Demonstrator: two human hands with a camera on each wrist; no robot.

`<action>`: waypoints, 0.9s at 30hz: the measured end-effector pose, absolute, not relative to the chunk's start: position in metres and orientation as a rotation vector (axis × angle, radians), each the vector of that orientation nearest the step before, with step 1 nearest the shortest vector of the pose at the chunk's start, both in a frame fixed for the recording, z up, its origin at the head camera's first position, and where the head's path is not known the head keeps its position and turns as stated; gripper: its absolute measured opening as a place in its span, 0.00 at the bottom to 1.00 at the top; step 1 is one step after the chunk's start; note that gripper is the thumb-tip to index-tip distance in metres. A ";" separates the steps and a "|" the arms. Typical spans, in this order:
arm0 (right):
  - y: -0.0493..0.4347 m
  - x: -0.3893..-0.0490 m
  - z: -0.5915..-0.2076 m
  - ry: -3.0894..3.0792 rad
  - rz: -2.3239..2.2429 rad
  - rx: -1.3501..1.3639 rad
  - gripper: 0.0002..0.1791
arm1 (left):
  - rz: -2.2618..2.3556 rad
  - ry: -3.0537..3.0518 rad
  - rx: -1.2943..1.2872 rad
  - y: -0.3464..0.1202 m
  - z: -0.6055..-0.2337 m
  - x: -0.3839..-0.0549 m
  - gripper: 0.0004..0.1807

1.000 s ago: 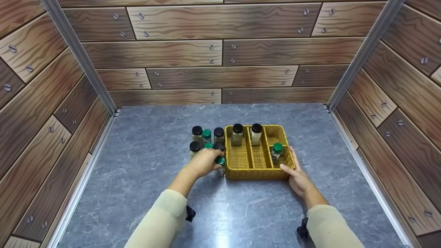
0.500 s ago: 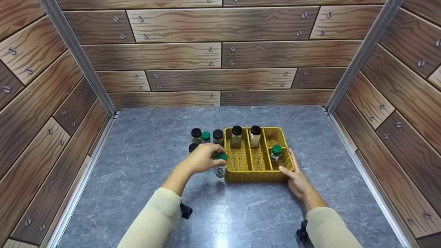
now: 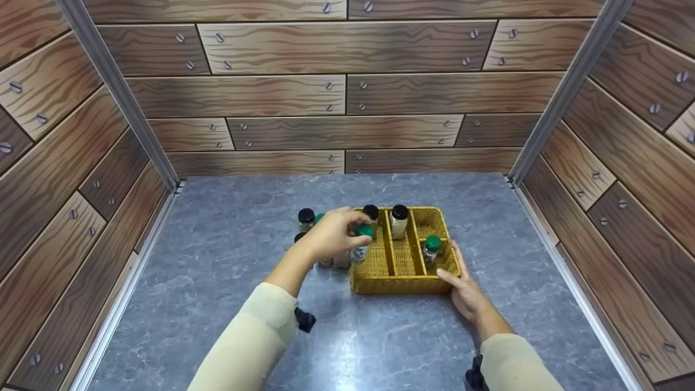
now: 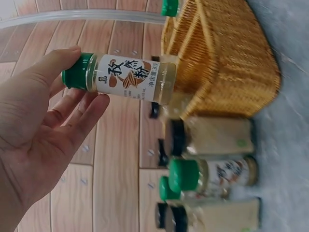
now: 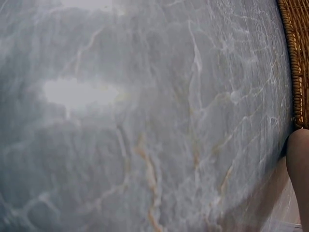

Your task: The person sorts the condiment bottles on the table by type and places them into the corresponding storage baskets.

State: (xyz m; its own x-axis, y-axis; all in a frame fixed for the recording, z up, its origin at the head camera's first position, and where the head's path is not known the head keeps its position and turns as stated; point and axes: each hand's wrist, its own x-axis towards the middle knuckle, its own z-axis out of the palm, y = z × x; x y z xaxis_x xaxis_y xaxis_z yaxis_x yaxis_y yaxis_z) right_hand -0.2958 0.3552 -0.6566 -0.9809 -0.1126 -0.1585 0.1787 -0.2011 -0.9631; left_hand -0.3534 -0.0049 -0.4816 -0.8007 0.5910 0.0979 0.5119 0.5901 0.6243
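Though near basket (image 3: 403, 285) edge, bottle (image 4: 128, 77) (green-capped) aloft

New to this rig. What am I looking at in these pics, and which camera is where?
No robot: these are a person's bare hands. The wide picture comes from a head-worn camera looking forward and down; the other two come from a camera on each wrist. The left wrist view looks sideways-on; the right one shows mostly tabletop.

The left hand holds a green-capped jar by its cap, off the table. The right hand holds the near right corner of a divided wicker basket. Three jars stand in the basket; more, with black or green caps, stand to its left.
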 end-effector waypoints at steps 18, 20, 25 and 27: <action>0.352 -0.294 -0.658 1.856 -2.317 0.088 0.53 | 1.091 2.641 0.902 0.070 -0.479 -0.384 0.25; 0.352 -0.294 -0.658 1.857 -2.321 0.088 0.54 | 1.109 2.643 0.898 0.077 -0.482 -0.387 0.25; 0.352 -0.294 -0.657 1.850 -2.324 0.094 0.54 | 1.147 2.662 0.893 0.095 -0.485 -0.395 0.26; 0.352 -0.294 -0.657 1.851 -2.322 0.092 0.55 | 1.142 2.675 0.891 0.102 -0.485 -0.399 0.26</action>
State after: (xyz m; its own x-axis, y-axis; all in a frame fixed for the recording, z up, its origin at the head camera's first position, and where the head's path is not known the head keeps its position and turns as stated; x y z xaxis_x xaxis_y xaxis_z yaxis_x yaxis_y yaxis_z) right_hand -0.2941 0.3516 -0.6572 -0.9835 -0.0947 -0.1540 0.1712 -0.2146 -0.9616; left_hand -0.3988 0.1018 -0.4853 -0.8238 0.5514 0.1316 0.4765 0.5476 0.6878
